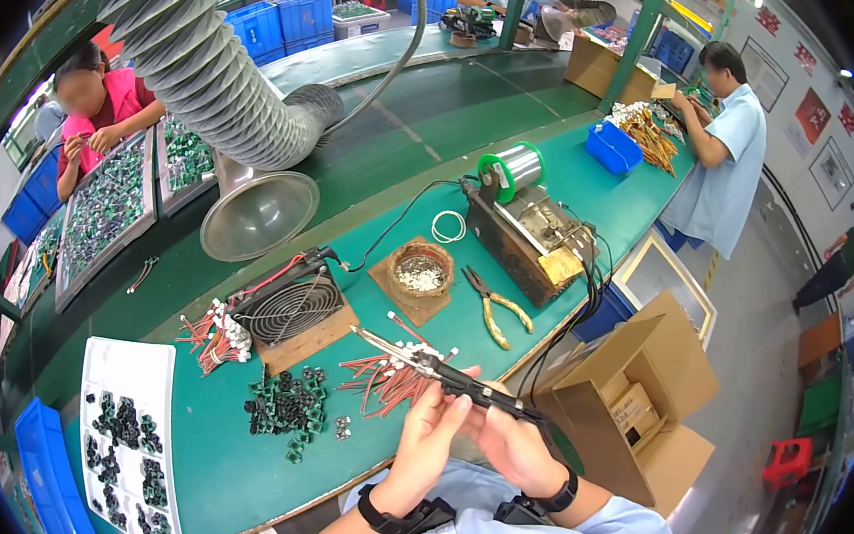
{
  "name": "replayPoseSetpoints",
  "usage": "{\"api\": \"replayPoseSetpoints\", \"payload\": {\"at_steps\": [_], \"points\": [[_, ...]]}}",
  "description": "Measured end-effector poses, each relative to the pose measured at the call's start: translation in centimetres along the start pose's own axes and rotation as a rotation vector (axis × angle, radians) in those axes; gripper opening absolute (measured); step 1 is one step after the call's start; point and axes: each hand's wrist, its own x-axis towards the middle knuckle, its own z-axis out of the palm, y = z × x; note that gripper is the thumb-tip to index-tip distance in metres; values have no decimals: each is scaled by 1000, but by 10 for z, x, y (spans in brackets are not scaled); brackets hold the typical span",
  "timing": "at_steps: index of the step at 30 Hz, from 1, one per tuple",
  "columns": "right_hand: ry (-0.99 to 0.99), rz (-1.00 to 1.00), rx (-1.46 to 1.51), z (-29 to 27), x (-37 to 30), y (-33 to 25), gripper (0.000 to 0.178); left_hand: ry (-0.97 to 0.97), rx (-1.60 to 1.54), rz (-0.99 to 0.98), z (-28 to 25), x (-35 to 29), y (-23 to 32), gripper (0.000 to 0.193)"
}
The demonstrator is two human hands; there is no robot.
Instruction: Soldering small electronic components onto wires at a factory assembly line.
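Observation:
A soldering iron (461,378) with a black handle and a long metal tip slants across the front of the bench, tip toward the far left. My left hand (430,429) has its fingers closed around the handle from below. Behind it on the same handle, my right hand (510,443) is closed too; some of its fingers are hidden. Under the tip lies a bunch of red wires (386,383) with white connectors. Small black and green parts (286,411) form a heap to the left, and a few tiny clear pieces (342,428) sit beside it.
Pliers (493,307) with yellow handles lie by a solder spool (518,171) on its stand. A round tin (420,271), a small fan (295,308), a white tray (130,441) and an extraction funnel (261,216) surround the work spot. An open carton (647,390) stands right. Two co-workers sit nearby.

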Motion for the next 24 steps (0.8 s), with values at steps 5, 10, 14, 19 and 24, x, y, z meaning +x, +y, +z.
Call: {"api": "replayPoseSetpoints", "payload": {"at_steps": [5,10,14,19,24], "points": [[-715,317,-736,-25,-18,-77,25,52,66,105,-13,-2,18,25],[154,-455,-1528,-35,56,-78,33,57,281,43,-25,-17,12,19],[302,-620,-1878,-66,96,-41,32,41,578,66,-31,-30,12,25],[388,-625,-1993,-73,103,-35,27,64,620,153,-25,-37,20,22],[407,-650,-1721,-63,85,-46,22,-10,681,133,-27,-40,24,22]]}}
